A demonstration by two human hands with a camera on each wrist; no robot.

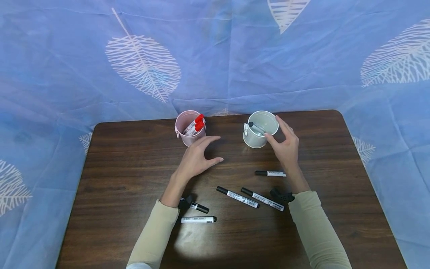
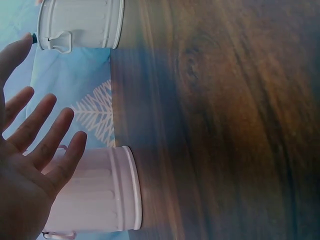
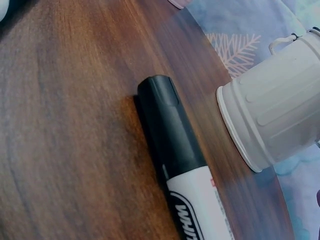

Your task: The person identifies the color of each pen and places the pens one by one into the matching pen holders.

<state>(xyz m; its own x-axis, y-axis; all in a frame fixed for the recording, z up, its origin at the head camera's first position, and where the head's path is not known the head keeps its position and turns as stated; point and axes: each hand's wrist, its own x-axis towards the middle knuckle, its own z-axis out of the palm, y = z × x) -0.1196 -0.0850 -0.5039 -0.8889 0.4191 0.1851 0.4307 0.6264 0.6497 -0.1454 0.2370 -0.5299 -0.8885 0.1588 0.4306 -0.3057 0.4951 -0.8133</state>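
Fingers (image 1: 283, 127) of my right hand (image 1: 287, 147) are arching over the white bucket (image 1: 254, 140), thumb and index well parted, the index tip sitting by the right rim and the thumb by the near rim. Inside that bucket a marker (image 1: 258, 128) is slanting, its dark cap pointing to the left rim and its other end running toward my thumb; whether the thumb is touching it, I cannot tell.

I am judging this step as letting the marker settle in the bucket. To do it well, I should be freeing it gently, holding my wrist steady and pushing nothing against the rim, since a nudge could be tipping the bucket.

My left hand (image 1: 197, 160) is hovering in front of the pink bucket (image 1: 189, 140), its fingers spreading wide and holding nothing. 2 red-capped markers (image 1: 199, 126) are leaning in that bucket.

Farther out, 5 black-ended markers (image 1: 238, 197) are lying on the bench (image 1: 117, 186): 1 near my right wrist, 2 side by side in the middle, 2 by my left wrist. Behind everything, a blue cloth (image 1: 201, 67) is showing pale leaves.
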